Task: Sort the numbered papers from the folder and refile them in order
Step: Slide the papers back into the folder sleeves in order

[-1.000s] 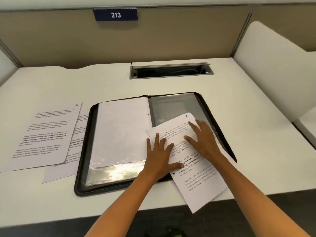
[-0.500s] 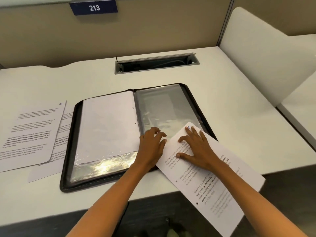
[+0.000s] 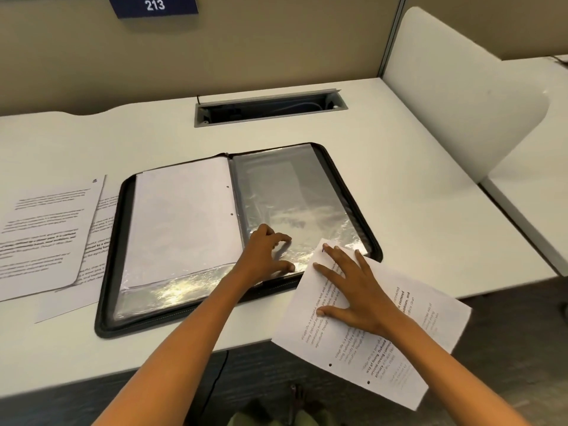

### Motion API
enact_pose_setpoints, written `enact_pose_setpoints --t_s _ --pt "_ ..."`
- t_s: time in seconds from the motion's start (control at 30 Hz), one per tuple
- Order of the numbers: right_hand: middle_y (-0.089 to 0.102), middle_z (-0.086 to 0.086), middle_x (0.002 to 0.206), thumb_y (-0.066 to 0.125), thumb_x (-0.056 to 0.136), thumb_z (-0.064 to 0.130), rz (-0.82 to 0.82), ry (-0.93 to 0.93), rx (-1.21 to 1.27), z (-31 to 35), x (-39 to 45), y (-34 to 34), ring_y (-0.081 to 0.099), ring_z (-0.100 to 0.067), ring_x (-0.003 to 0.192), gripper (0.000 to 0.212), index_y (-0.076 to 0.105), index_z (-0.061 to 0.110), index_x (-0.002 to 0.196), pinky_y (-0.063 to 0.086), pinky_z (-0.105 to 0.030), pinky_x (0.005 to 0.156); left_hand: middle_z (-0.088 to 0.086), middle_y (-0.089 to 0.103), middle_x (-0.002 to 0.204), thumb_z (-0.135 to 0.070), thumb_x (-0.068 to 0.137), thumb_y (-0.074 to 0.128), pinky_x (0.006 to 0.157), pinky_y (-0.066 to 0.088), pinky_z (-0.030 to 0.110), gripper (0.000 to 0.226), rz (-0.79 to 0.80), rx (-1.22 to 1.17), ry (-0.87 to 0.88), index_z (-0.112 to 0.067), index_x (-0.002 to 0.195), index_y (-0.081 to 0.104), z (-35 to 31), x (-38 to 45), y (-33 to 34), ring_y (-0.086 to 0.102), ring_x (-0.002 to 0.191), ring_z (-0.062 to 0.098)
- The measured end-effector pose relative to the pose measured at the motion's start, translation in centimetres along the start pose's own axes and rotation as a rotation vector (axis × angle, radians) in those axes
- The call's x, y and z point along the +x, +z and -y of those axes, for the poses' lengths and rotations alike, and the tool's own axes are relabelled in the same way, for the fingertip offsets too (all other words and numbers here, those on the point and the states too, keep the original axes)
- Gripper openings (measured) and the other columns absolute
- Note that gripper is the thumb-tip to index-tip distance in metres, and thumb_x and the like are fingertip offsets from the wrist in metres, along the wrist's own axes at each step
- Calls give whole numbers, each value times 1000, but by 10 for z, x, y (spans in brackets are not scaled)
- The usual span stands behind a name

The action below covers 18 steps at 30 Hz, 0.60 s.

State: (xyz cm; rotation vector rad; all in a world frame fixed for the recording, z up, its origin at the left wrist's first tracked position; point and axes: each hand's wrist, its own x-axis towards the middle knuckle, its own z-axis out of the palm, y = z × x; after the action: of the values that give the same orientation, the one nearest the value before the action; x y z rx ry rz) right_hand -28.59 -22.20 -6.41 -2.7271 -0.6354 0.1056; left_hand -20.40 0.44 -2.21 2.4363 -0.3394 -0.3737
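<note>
Mid-refile: folder (image 3: 362, 216) open, left page filled, right sleeve (image 3: 295, 198) empty. Right hand (image 3: 356, 290) flat, fingers spread, on sheet (image 3: 424, 342) overhanging desk (image 3: 415, 167) edge. Left hand (image 3: 264, 253) fingers curled at sleeve mouth. 2 sheets (image 3: 46, 229) wait left of folder.

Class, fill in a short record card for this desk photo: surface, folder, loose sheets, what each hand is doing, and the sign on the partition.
Surface: white desk with a cable tray set into it
Folder: black zip folder, lying open, a white page in its left sleeve, right sleeve empty
Loose sheets: printed pages overlapping, left of the folder
Left hand: fingers bent on the right sleeve's lower edge
Right hand: spread flat on a printed sheet that overhangs the desk's edge
Sign: blue plate reading 213
</note>
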Motion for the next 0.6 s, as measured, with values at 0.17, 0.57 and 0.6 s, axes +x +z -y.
enact_pose_setpoints --t_s 0.17,0.57,0.6 --pt "-8 4 160 25 80 82 28 -5 -60 0 -8 2 -16 -11 145 90 6 31 152 -12 -41 117 2 48 103 -29 67 84 83 48 26 53 -5 -26 14 -18 116 64 -1 -4 -2 52 91 13" --pt "17 0 159 38 90 64 -96 -116 -116 2 -7 5 6 -19 147 74 24 23 150 6 -42 117 -1 66 78 -18 78 74 69 49 26 4 -125 -54 42 -17 82 75 -3 -11 6 59 69 9" --pt "21 -1 158 38 91 63 -122 -130 -131 3 -8 7 12 -20 147 71 29 22 148 10 -43 116 -4 67 76 -18 79 72 71 51 28 3 -140 -65 29 -17 83 74 -3 -12 6 60 70 8"
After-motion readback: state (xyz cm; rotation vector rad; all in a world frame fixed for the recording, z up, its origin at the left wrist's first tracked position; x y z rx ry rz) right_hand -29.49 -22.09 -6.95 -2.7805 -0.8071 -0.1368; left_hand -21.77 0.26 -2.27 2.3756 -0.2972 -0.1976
